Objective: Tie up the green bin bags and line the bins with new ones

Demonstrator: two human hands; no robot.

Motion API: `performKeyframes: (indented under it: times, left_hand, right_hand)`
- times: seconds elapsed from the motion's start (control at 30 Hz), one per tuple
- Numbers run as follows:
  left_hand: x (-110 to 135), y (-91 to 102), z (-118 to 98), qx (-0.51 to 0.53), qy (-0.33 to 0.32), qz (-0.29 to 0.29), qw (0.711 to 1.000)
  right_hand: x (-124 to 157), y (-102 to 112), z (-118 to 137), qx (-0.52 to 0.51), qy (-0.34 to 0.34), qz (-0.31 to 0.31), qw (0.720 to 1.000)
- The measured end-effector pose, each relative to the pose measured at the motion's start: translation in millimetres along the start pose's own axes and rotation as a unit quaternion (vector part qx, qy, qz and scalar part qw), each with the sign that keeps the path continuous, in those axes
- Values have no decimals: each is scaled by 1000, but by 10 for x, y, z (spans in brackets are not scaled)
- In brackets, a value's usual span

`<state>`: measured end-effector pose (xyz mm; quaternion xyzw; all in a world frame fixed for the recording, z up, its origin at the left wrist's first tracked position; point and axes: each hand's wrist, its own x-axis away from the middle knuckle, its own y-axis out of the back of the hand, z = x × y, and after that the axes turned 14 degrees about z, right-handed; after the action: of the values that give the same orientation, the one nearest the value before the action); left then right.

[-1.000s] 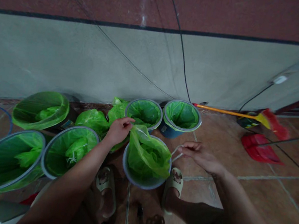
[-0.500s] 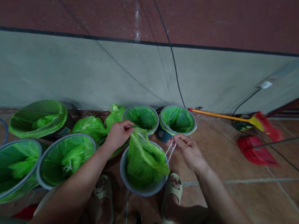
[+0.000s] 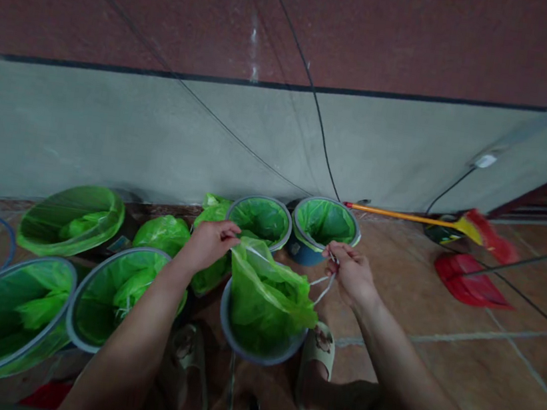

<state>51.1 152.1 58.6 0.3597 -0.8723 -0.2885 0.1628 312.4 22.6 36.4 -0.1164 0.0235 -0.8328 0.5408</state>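
Observation:
A green plastic garbage bag (image 3: pixel 267 291) stands partly gathered above a grey-rimmed trash can (image 3: pixel 258 356) between my feet. My left hand (image 3: pixel 214 243) pinches the bag's upper left edge and pulls it up. On the other side, my right hand (image 3: pixel 350 269) is closed on a white drawstring (image 3: pixel 323 288), which stretches in a loop from the bag's right side. The lower part of the bag lies inside the can. Just behind stand two more cans lined in green, a left one (image 3: pixel 260 217) and a right one (image 3: pixel 326 222).
More green-lined cans stand on the left, one nearest me (image 3: pixel 4 317), with a tied green bag (image 3: pixel 163 234) behind them. A broom (image 3: pixel 403 215) and a red dustpan (image 3: pixel 468 279) lie on the tiles at right. Dark cables hang along the wall (image 3: pixel 162 130).
My right hand has moved slightly right, drawing the drawstring out sideways. My left hand has shifted a little left, and the bag's mouth is stretched wider.

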Motion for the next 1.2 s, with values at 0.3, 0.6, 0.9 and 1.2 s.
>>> performKeyframes:
  times: [0.3,0.6,0.9,1.2]
  left_hand:
    - [71,136,-91,60,-11,13,998]
    - [-104,-4,123,98,50,-50,993]
    - [12,-37,466,-185,118,132,967]
    - [-55,-47,297,-186,123,34,974]
  right_hand:
    - [-26,-63,-52,55,8,18,998]
    - [-28,-125,-111,108,-9,52,993]
    - [5,-118,-108,148,-19,62,987]
    - [20,-128,-121,129,-25,86,988]
